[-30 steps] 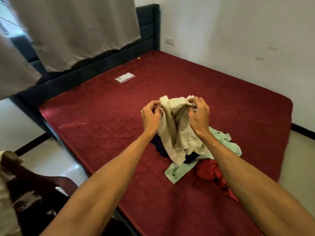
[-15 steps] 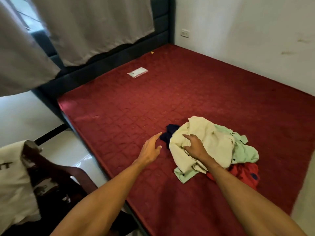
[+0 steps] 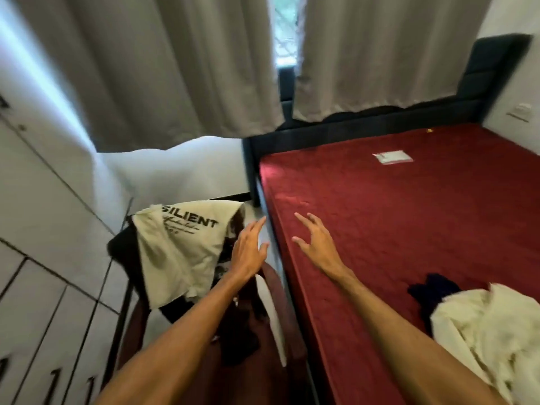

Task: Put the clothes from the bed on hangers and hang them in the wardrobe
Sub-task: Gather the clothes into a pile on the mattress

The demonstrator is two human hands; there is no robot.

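Left hand (image 3: pixel 248 252) just past bed (image 3: pixel 409 217) edge, right hand (image 3: pixel 317 247) above bed, clothes (image 3: pixel 482 325) apart

One view only, from a wide-angle camera worn on the head. It looks forward and steeply down over the long side edge of the bed (image 3: pixel 409 229), facing the curtains (image 3: pixel 175 68) along the far side. Both forearms enter from the bottom edge. The left hand (image 3: pixel 248 252) and right hand (image 3: pixel 317 247) lie near the centre, close to the lens. White doors (image 3: pixel 43 287) fill the left margin, and the right margin cuts a pile of clothes (image 3: pixel 491 331). Straight lines bow towards the edges, and the picture is slightly blurred.
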